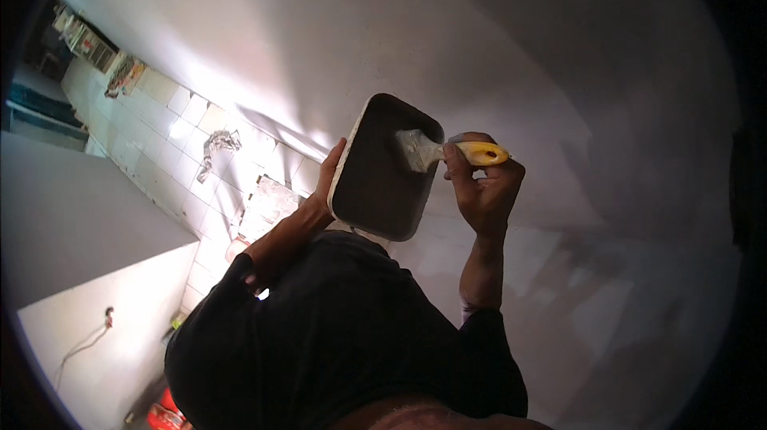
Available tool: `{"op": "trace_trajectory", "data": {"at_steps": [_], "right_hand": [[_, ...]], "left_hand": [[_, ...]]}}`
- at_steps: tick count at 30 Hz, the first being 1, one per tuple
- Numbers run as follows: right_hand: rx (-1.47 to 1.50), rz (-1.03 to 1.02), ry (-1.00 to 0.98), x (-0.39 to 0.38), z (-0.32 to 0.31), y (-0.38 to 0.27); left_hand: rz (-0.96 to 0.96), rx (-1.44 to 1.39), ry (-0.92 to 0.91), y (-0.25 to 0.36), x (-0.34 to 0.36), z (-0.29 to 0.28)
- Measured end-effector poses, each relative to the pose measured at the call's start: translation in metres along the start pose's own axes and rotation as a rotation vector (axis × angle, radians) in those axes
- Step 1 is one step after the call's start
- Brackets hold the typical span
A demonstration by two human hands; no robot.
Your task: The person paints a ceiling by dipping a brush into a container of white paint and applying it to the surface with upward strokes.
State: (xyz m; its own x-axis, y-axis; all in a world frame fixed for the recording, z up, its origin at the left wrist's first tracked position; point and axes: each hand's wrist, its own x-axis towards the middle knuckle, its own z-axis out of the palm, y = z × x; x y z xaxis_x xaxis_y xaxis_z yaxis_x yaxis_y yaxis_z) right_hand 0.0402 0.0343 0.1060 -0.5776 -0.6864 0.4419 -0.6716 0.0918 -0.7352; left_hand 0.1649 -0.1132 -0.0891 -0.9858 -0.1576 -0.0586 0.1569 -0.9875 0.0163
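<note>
A dark rectangular paint tray (pixel 371 182) with rounded corners and a pale rim is held up in front of my chest. My left hand (pixel 329 170) grips its left side, with part of the fingers hidden by the tray. In my right hand (pixel 487 190) is a paintbrush (pixel 483 153) with a yellow handle, pinched between thumb and fingers. Its whitish, paint-caked head lies over the tray's upper right part, pointing left. Whether the bristles touch the tray bottom I cannot tell.
A pale wall (pixel 511 46) rises close ahead and to the right. At left lies a white tiled floor (pixel 160 122) with a crumpled sheet (pixel 218 149) and a splattered board (pixel 270 205). A wire sticks out of the left wall (pixel 144 302). Something red (pixel 165 412) stands at lower left.
</note>
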Motion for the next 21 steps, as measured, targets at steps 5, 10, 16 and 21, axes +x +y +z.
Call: {"op": "trace_trajectory", "data": {"at_steps": [5,10,16,21], "right_hand": [[-0.042,-0.192,-0.059,-0.003,-0.001,0.024],[-0.159,-0.357,-0.065,0.007,-0.019,0.035],[-0.121,-0.330,0.164,-0.012,-0.035,0.017],[0.103,-0.081,0.066,-0.025,0.002,0.002]], "left_hand": [[0.329,0.904,0.040,-0.012,-0.012,-0.007],[0.369,1.075,-0.040,-0.026,-0.006,-0.007],[0.127,0.651,-0.005,-0.029,-0.013,-0.027],[0.029,0.462,0.021,-0.014,-0.021,-0.039]]}}
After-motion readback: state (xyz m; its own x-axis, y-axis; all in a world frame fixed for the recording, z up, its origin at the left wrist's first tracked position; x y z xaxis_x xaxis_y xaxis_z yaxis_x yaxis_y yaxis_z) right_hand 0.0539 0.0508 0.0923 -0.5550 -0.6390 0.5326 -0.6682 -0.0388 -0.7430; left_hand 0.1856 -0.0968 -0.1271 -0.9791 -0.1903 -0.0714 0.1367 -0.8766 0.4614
